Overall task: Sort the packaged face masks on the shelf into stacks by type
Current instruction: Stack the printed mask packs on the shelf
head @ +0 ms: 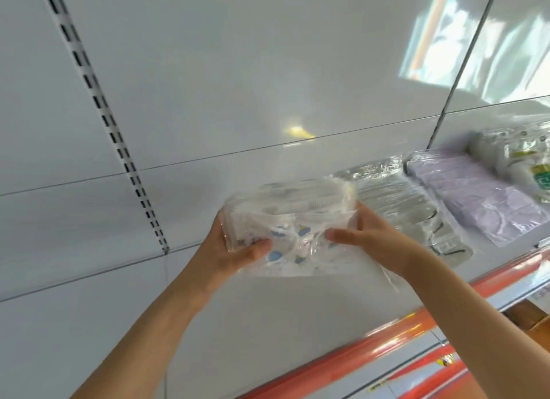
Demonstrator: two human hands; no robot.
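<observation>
A glossy white metal back panel (238,71) is seen filling most of the view, divided by thin horizontal seams. A slotted white upright rail (98,107) is run diagonally down its left part. A white shelf (268,315) is edged by a shiny orange-red front strip (372,343). A bright window reflection (440,41) is cast upper right, a small yellow glare spot (299,132) mid-panel.

White shelf (268,309) carries clear (395,199), lilac (476,196), seemingly white packs (506,157).

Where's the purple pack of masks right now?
In the head view, the purple mask pack lies on the shelf at right, between a clear mask pack and a white bag.
</observation>
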